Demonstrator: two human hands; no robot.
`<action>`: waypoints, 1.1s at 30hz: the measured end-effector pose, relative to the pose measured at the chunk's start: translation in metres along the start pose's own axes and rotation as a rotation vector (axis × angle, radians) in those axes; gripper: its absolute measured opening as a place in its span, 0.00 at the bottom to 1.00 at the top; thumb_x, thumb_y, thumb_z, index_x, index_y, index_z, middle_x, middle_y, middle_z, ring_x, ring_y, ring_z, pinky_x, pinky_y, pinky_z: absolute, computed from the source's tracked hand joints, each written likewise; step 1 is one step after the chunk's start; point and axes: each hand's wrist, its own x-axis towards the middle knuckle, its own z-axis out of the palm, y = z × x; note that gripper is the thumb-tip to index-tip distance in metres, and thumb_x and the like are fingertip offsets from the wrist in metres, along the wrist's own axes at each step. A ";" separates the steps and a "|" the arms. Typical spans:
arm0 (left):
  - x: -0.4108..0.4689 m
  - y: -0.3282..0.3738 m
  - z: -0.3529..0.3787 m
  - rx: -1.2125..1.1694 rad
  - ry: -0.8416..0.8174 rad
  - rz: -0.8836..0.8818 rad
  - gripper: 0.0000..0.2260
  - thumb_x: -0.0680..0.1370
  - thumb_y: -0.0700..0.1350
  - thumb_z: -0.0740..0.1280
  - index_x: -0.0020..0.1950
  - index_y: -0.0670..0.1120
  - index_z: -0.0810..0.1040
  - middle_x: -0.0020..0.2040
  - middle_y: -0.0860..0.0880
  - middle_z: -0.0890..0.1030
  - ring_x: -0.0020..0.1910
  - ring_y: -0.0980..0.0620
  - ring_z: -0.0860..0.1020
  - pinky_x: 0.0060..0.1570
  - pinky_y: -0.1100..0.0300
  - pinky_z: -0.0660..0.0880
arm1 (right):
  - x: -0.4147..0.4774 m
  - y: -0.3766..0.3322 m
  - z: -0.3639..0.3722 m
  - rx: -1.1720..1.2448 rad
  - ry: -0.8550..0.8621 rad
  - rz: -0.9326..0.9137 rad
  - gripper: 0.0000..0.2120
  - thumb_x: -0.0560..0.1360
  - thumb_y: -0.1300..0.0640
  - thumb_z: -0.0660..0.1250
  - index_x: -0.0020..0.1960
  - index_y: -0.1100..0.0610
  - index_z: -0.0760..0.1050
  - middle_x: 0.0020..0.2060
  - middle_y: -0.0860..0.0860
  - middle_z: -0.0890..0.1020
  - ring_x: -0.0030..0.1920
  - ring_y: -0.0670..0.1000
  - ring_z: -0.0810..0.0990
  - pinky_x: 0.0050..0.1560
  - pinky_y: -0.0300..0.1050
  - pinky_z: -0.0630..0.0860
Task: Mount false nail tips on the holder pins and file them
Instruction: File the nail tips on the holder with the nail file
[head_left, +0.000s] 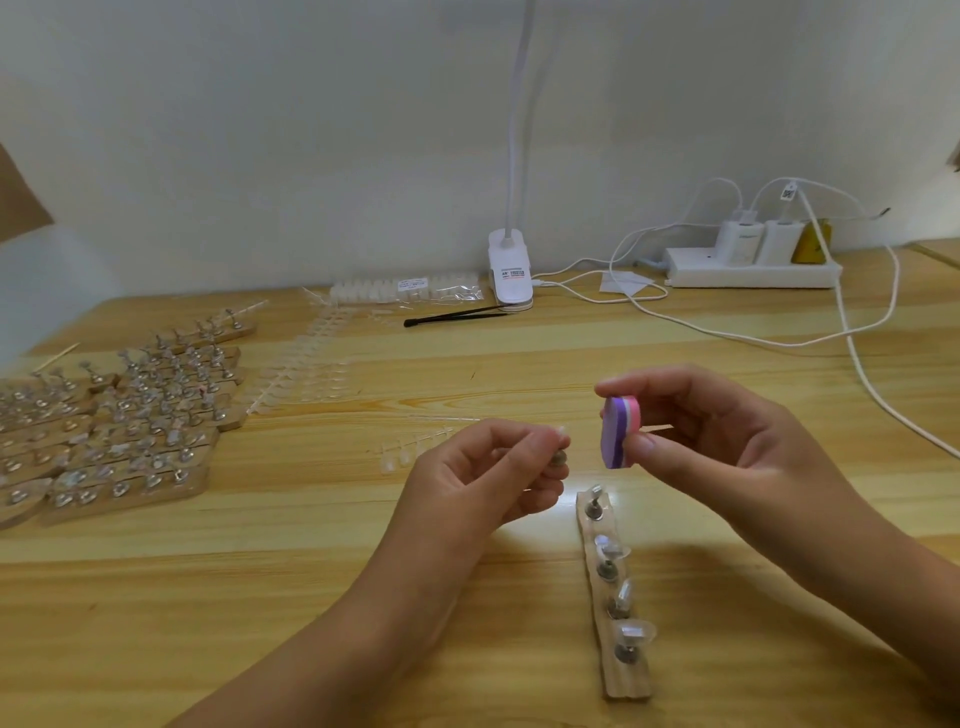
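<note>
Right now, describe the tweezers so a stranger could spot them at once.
Find the white clip lamp at the back of the wooden table. The tweezers lie flat just left of its base, the only black thing among clear nail tips.

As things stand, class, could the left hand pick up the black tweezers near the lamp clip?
Probably not yet: the left hand is pinching a holder pin; nothing tall stands before the tweezers.
</note>
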 end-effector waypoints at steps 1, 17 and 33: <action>0.000 0.000 0.000 0.002 0.005 0.001 0.15 0.68 0.56 0.73 0.47 0.48 0.86 0.42 0.50 0.84 0.43 0.56 0.82 0.45 0.66 0.78 | 0.000 0.000 0.001 -0.004 -0.004 -0.005 0.15 0.67 0.52 0.70 0.53 0.44 0.82 0.47 0.49 0.84 0.47 0.48 0.83 0.48 0.37 0.80; -0.002 0.000 0.000 0.113 -0.040 -0.004 0.10 0.69 0.50 0.74 0.49 0.50 0.85 0.47 0.50 0.86 0.48 0.56 0.83 0.49 0.66 0.77 | -0.002 -0.003 0.006 0.059 -0.104 0.049 0.11 0.72 0.58 0.71 0.54 0.51 0.82 0.46 0.50 0.85 0.46 0.48 0.85 0.47 0.35 0.78; -0.003 -0.001 0.001 0.073 -0.082 -0.035 0.13 0.66 0.55 0.76 0.47 0.51 0.86 0.44 0.51 0.85 0.45 0.58 0.83 0.47 0.68 0.77 | -0.006 0.000 0.006 -0.094 -0.029 -0.194 0.13 0.76 0.58 0.71 0.60 0.52 0.79 0.51 0.50 0.82 0.52 0.52 0.82 0.54 0.38 0.78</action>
